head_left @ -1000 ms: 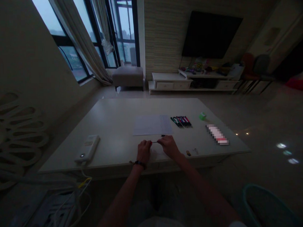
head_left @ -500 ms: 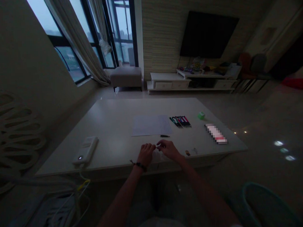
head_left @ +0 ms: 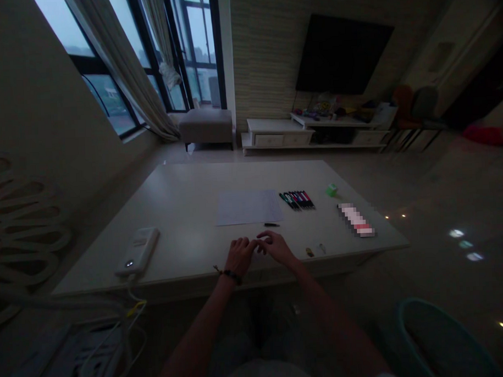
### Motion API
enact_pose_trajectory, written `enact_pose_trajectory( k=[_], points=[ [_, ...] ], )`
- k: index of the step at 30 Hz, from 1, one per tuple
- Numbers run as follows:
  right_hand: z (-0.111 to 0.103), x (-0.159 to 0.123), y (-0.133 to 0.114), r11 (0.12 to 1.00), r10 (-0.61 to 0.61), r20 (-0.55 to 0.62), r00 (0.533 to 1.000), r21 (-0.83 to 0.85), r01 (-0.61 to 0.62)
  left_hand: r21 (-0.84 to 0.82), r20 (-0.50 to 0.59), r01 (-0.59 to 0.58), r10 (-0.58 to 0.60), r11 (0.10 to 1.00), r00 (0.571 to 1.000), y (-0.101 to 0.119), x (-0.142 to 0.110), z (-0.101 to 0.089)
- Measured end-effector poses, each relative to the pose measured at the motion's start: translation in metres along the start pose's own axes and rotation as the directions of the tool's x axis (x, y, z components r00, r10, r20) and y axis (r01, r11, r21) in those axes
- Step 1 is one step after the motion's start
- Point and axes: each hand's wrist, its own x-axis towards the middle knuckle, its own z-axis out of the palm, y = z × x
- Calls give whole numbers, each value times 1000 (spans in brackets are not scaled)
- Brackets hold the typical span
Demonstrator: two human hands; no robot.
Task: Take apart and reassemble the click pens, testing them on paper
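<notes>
The left hand [head_left: 239, 256] and right hand [head_left: 276, 248] meet on the bench [head_left: 173, 202], fingers curled; neither grip's hold can be told. A black pen [head_left: 271, 224] lies just ahead.

The nearest obstacle to the left hand [head_left: 240, 256] and right hand [head_left: 276, 248] is a black pen [head_left: 271, 224] at 12 o'clock, just ahead of the right hand. Beyond it, a flat paper sheet [head_left: 248, 207] lies at 12 o'clock and a row of markers [head_left: 297, 200] at 1 o'clock. Two small objects [head_left: 310, 252] sit near the right hand at 3 o'clock. At 9 o'clock, a hand could pass across the white tabletop [head_left: 186, 196] before meeting a white power bank [head_left: 138, 251], well apart.
</notes>
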Motion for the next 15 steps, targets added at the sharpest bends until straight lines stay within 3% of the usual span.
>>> enact_pose_trajectory(
  k=[3,6,10,12,15],
  points=[
    [-20,3,10,994,-43,-186,982,-106,24,-86,-97,118,-126,989,987,-5,1,5],
    [-39,5,24,968,-85,-341,936,-253,-4,-300,-271,250,-334,921,903,-12,3,10],
    [-41,12,39,893,-150,-352,924,-450,-27,-557,-329,361,-598,748,731,-17,4,10],
    [-34,19,43,837,-154,-354,922,-544,-69,-618,-317,377,-657,691,684,-18,4,10],
    [-24,30,44,779,-142,-361,922,-615,-121,-666,-319,361,-686,653,654,-19,2,11]
  ],
)
